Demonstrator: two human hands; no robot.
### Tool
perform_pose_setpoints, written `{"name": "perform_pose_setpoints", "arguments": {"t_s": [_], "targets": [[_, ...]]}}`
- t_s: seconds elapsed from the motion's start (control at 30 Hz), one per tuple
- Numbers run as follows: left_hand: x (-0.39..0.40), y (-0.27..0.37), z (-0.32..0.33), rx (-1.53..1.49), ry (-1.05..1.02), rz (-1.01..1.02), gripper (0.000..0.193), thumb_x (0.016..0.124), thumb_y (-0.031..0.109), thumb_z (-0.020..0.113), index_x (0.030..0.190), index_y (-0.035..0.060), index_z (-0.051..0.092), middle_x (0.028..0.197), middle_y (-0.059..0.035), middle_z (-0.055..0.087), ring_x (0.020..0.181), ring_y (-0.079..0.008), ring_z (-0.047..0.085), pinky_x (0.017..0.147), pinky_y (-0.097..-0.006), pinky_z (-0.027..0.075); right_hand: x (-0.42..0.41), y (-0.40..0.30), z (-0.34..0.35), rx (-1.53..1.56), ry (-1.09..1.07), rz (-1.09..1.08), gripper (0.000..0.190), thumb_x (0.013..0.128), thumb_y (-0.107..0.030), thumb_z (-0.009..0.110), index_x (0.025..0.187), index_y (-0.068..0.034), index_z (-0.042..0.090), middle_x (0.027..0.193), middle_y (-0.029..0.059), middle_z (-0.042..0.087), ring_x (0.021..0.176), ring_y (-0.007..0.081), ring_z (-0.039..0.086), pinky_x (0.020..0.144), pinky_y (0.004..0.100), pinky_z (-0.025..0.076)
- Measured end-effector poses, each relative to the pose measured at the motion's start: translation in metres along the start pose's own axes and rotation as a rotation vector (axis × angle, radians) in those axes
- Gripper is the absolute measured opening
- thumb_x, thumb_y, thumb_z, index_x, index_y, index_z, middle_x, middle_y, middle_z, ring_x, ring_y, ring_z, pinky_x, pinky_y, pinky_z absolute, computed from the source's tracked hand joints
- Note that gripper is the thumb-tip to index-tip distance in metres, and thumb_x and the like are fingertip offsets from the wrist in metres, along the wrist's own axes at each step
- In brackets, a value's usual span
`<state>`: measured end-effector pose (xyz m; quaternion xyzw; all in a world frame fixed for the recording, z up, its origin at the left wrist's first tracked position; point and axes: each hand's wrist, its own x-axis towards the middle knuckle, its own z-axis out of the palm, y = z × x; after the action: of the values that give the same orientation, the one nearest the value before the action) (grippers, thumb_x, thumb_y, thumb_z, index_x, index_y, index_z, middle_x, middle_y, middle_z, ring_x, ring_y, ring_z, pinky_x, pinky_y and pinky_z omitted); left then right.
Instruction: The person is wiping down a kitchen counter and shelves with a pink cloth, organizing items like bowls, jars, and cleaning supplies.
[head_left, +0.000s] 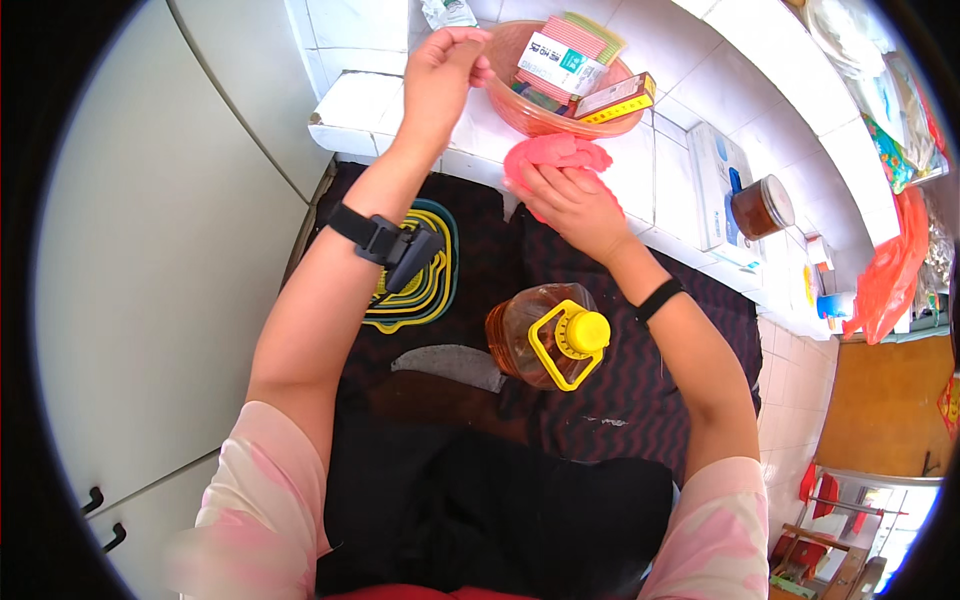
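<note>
My right hand (574, 206) presses a pink cloth (559, 150) onto the front of the white tiled ledge (630, 169), just below an orange plastic basin (510, 101). My left hand (448, 71) is raised at the basin's left rim, fingers curled, with nothing visible in it; whether it touches the rim I cannot tell. In the basin lie a striped cloth pack with a paper band (566, 56) and a yellow and brown box (616, 99). A large oil bottle with a yellow cap and handle (551, 334) stands below my hands on the dark patterned cloth.
Nested yellow and green plastic baskets (431, 262) lie partly behind my left forearm. Right along the ledge are a white box (720, 195), a lidded brown jar (761, 208) and a red plastic bag (892, 262). A tall white cabinet (165, 225) borders the left.
</note>
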<state>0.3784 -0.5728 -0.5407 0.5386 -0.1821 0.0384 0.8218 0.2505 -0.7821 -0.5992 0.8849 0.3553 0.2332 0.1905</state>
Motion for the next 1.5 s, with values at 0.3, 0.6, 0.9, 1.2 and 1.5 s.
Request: {"name": "perform_pose_setpoints", "arguments": {"t_s": [0.3, 0.6, 0.9, 1.2, 1.5], "targets": [[0.011, -0.035, -0.014, 0.474, 0.003, 0.113, 0.027, 0.086, 0.022, 0.067, 0.102, 0.0006, 0.065, 0.091, -0.0121, 0.068, 0.083, -0.0212, 0.065, 0.078, -0.0297, 0.05, -0.128, 0.039, -0.015, 0.036, -0.458, -0.061, 0.045, 0.085, -0.02, 0.051, 0.128, -0.01, 0.059, 0.139, 0.0007, 0.052, 0.134, 0.0159, 0.041, 0.117, 0.037, 0.024], [0.01, -0.039, -0.009, 0.384, 0.1, 0.175, 0.022, 0.089, 0.017, 0.063, 0.102, -0.0017, 0.062, 0.092, -0.0088, 0.067, 0.081, -0.0149, 0.064, 0.076, -0.0285, 0.05, -0.011, -0.002, 0.024, -0.167, -0.258, -0.343, 0.051, 0.086, -0.016, 0.048, 0.136, -0.004, 0.05, 0.148, 0.0045, 0.043, 0.141, 0.0193, 0.033, 0.12, 0.0355, 0.021], [0.013, -0.014, -0.017, 0.224, 0.273, 0.19, 0.023, 0.091, 0.016, 0.061, 0.109, 0.0019, 0.059, 0.097, -0.0025, 0.06, 0.088, -0.0103, 0.054, 0.08, -0.0227, 0.042, -0.109, 0.029, -0.015, 0.114, -0.423, -0.099, 0.046, 0.085, -0.015, 0.049, 0.128, -0.005, 0.057, 0.137, 0.0062, 0.054, 0.134, 0.0199, 0.042, 0.118, 0.0361, 0.024], [0.018, -0.002, -0.052, 0.219, 0.236, 0.185, 0.023, 0.09, 0.014, 0.059, 0.11, 0.0024, 0.058, 0.095, -0.0014, 0.061, 0.084, -0.0082, 0.053, 0.077, -0.0217, 0.042, 0.069, -0.023, 0.036, -0.074, -0.178, -0.342, 0.05, 0.088, -0.014, 0.047, 0.136, -0.002, 0.05, 0.147, 0.0082, 0.044, 0.14, 0.0189, 0.033, 0.119, 0.0332, 0.021], [0.013, 0.007, -0.03, 0.173, 0.186, 0.147, 0.026, 0.088, 0.016, 0.063, 0.11, 0.0021, 0.059, 0.096, -0.0028, 0.062, 0.087, -0.0101, 0.056, 0.078, -0.0231, 0.043, -0.073, 0.017, -0.014, 0.083, -0.384, -0.134, 0.051, 0.085, -0.015, 0.048, 0.134, -0.002, 0.052, 0.145, 0.0054, 0.046, 0.138, 0.0186, 0.036, 0.118, 0.0343, 0.025]]}}
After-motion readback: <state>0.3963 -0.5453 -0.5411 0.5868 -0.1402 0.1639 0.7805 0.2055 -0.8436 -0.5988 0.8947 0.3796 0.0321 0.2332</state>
